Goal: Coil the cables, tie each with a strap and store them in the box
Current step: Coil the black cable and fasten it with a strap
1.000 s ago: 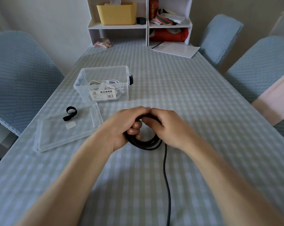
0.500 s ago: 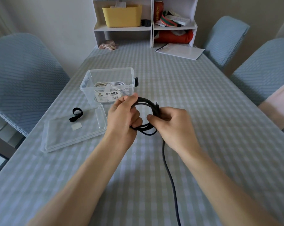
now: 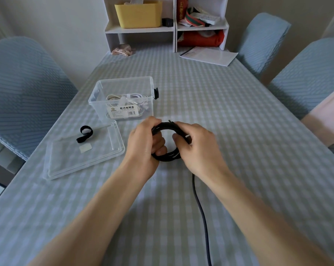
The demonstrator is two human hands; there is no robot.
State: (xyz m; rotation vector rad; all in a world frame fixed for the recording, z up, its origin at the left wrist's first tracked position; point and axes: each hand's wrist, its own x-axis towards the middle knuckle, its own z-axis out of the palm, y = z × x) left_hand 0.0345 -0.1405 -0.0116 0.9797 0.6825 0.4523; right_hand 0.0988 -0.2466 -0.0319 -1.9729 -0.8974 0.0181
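Checked tablecloth, covered chairs around; both hands clamped on black cable coil.

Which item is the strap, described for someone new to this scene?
Find the clear box at the table's left; its flat lid lies nearer the camera. The strap rests on that lid: a short black band curled into a loop, beside a small pale patch.

black cable coil lowered nearer table, right hand wrapping another loop
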